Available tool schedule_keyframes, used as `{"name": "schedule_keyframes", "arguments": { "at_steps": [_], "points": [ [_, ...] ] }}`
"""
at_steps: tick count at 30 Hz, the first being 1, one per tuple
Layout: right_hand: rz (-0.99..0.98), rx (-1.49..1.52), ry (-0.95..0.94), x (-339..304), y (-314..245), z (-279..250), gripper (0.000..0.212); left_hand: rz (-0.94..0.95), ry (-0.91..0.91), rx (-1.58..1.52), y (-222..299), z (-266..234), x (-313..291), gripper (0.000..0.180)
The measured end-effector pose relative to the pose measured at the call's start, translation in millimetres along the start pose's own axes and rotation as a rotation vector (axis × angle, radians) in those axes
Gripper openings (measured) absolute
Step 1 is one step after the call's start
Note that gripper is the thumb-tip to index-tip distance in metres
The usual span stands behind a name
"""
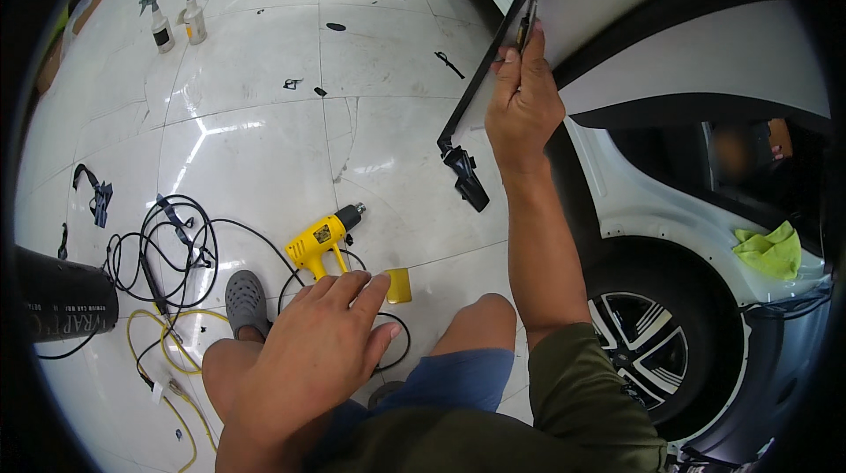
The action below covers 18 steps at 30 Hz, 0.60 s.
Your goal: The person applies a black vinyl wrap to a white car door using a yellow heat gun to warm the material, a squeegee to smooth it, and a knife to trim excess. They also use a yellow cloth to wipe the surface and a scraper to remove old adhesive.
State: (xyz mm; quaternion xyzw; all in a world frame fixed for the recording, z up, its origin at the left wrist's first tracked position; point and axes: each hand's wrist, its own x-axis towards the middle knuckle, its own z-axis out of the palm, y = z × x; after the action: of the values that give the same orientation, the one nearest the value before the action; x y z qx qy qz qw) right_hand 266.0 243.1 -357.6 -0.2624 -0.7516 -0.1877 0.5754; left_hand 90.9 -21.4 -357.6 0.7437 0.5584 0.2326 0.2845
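Head view: my right hand (527, 111) grasps a slim tool (523, 31) between thumb and fingers, beside the black trim strip (471, 88), beyond and right of the yellow heat gun (319, 242). My left hand (330, 332) is released, fingers loosely extended, on the near side of the heat gun. A yellow card (399, 286) lies right of the heat gun.

I can see the right hand (529, 111) reached well out ahead of the left hand (322, 341), its back in view, thumb and index finger closed in a pinch, the right forearm (548, 248) trailing almost straight behind its wrist (523, 166). Nearer the body, the other hand hovers back upward, fingers loosely bent, thumb out to its right, the left forearm (251, 442) close behind.
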Motion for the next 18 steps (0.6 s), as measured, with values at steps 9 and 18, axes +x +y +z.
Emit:
{"name": "schedule_keyframes", "arguments": {
  "at_steps": [9, 18],
  "points": [
    [0.06, 0.031, -0.025, -22.9, 2.6, 3.0, 0.039, -0.041, -0.025, 0.038, 0.1, 3.0, -0.9, 0.043],
    [0.125, 0.001, -0.056, -45.5, 7.0, 7.7, 0.038, -0.073, -0.046, 0.055, -5.2, 6.4, -6.4, 0.044]
  ]
}}
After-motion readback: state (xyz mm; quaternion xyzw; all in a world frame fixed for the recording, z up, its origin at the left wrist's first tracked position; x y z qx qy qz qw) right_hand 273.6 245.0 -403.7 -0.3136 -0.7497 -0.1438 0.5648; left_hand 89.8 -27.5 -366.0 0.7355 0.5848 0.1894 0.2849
